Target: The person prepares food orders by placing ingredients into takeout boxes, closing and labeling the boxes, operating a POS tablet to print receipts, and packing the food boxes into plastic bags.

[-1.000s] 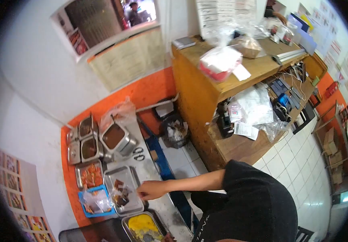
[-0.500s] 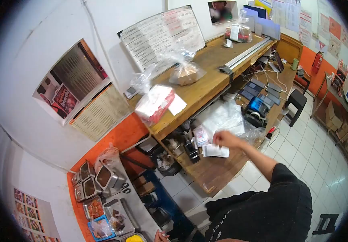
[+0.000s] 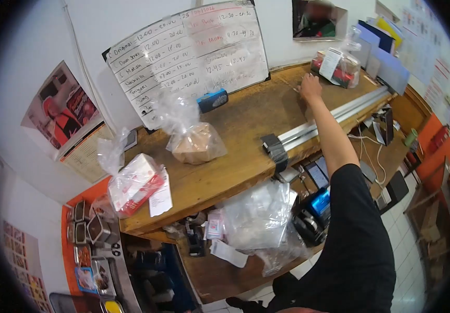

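My right hand (image 3: pixel 309 87) reaches over the upper wooden counter (image 3: pixel 246 141), fingers curled down near its surface at the wall side. What they close on, if anything, is hidden by the hand. Just to the right of it stands a knotted clear plastic bag (image 3: pixel 337 67) with a red box and a white slip. Farther left on the counter sit a clear bag with a brown box (image 3: pixel 196 143) and a clear bag with a white and red box (image 3: pixel 137 182). A paper slip (image 3: pixel 160 195) lies against that last bag. My left hand is out of view.
A metal rail (image 3: pixel 334 117) runs along the counter's front edge. Below it, the lower desk holds plastic bags (image 3: pixel 256 214), white papers (image 3: pixel 228 254) and a blue-lit device (image 3: pixel 319 203). A whiteboard (image 3: pixel 193 57) leans on the wall. Metal food trays (image 3: pixel 99 229) stand at lower left.
My right hand has moved from the papers on the lower desk up to the upper counter. The crumpled white paper beside the far bag no longer shows. The view has turned and come closer.
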Motion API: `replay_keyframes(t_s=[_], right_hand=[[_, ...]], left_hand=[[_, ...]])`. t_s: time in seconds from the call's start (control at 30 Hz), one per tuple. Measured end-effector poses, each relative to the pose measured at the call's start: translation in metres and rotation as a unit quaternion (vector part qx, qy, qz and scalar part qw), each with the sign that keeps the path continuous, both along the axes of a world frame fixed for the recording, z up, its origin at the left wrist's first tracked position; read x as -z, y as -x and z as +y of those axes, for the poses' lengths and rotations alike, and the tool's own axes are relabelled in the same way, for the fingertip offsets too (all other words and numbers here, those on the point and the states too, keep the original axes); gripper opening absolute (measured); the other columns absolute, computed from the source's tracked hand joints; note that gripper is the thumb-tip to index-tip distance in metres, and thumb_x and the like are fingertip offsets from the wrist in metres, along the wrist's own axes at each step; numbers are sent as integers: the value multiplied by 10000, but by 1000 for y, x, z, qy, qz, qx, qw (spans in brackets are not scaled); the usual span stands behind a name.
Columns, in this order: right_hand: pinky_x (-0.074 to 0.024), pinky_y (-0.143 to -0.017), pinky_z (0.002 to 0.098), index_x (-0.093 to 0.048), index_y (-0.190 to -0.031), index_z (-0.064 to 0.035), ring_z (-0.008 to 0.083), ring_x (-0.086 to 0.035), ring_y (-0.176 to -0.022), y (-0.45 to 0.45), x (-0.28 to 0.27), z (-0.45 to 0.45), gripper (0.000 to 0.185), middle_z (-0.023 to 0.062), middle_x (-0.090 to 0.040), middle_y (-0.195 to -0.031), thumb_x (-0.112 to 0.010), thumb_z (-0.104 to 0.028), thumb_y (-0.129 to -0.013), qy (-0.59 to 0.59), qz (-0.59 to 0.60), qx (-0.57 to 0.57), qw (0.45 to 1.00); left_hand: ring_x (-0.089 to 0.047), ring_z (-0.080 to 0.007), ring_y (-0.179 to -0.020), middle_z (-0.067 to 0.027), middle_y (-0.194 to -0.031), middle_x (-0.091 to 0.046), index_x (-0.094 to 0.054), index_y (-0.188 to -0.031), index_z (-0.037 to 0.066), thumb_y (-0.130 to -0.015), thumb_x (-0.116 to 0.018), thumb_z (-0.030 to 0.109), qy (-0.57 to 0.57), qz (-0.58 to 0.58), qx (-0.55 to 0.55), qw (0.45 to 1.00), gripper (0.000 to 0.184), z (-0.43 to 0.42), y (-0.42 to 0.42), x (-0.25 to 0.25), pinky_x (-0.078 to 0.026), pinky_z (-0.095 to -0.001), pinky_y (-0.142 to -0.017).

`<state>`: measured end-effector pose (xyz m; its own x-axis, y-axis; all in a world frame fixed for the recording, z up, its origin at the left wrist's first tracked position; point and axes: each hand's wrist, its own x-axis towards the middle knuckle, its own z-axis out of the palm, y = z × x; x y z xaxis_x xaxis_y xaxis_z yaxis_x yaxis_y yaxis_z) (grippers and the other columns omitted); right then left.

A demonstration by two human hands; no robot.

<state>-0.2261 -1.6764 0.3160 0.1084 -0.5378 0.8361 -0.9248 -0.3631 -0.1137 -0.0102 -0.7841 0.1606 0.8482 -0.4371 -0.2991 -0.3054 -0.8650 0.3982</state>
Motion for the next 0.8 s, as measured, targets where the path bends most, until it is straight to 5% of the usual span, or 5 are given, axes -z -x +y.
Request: replay_keyframes(t_s=[0.2,0.37,0.47,0.67,0.8], right_hand=[[-536,-775,390,-696,-1015,-29,318,-668,-884,42,-30,-27,231,171,-688,-967,-622,-177,-853,-175,-204,-144,952],[-522,-801,281,-632,-1101,66,143,-639,-912,94,-88,141,240,79,-663,-1002,-563,-41,-897,-380,-468,-540,588],[-499,-734,214,-631,-1132,25,88,-617,-828,117,-81,230,246,56,-670,-975,-597,-43,-899,-480,-422,-569,517],[-554,-728,259,-608,-1093,47,108,-651,-827,155,-23,325,198,73,-664,-954,-597,-77,-940,-555,-411,-543,476],[-578,-684,257,-589,-1062,38,122,-661,-799,192,40,360,166,74,-646,-941,-582,-62,-929,-617,-444,-434,484]], left_hand=[[-611,-174,-750,-120,-901,-690,-630,-1162,-17,-956,-588,154,236,23,-1,971,271,-138,57,-75,-504,-320,-711],[-654,-209,-877,-143,-945,-674,-610,-1178,-34,-842,-678,27,393,-37,163,904,348,-309,102,-160,-505,-314,-800],[-516,-342,-1196,-194,-1302,-539,-428,-1381,-19,-762,-775,104,495,-112,295,810,721,-405,146,-216,-411,-401,-1004],[-578,-198,-1131,-124,-1149,-645,-515,-1277,-33,-796,-738,48,497,227,242,802,537,-448,201,-161,-414,-343,-1000],[-612,-187,-1025,-104,-1046,-668,-570,-1173,-24,-832,-722,75,486,128,263,823,387,-426,244,-132,-396,-338,-1009]])
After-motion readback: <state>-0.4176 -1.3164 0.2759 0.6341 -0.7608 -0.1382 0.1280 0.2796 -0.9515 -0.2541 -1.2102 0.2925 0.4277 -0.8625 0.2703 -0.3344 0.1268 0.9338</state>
